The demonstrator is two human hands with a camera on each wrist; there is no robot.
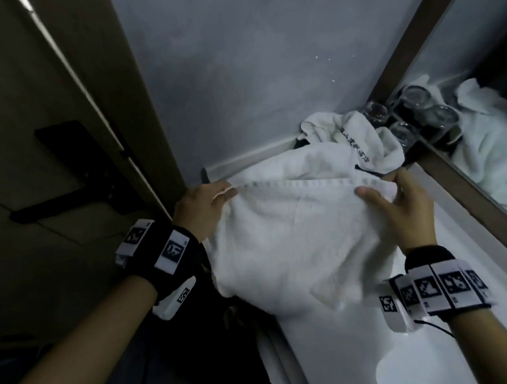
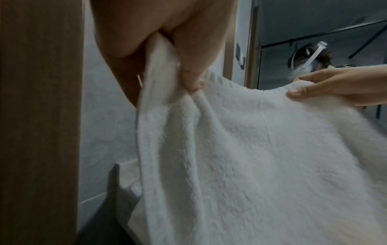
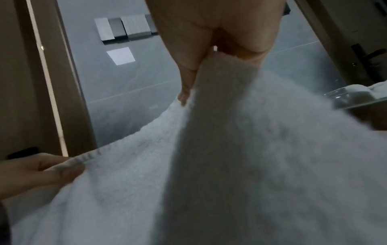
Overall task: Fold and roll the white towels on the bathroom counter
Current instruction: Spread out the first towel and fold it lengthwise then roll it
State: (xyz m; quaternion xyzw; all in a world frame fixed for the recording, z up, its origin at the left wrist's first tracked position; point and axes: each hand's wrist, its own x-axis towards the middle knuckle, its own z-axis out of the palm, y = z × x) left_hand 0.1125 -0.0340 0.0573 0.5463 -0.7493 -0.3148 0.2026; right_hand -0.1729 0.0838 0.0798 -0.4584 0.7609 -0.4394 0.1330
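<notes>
White counter, grey wall, mirror alongside.

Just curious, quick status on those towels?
Both hands, left and right, pinch the top edge of one white towel. Not yet folded. Crumpled second towel and glasses beyond.

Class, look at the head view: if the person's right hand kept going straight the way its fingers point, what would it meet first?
Probably the crumpled white towel with dark lettering heaped in the corner. The right hand pinches the held towel, fingers pointing up and away towards that heap. The glasses stand further right. Depth is uncertain.
</notes>
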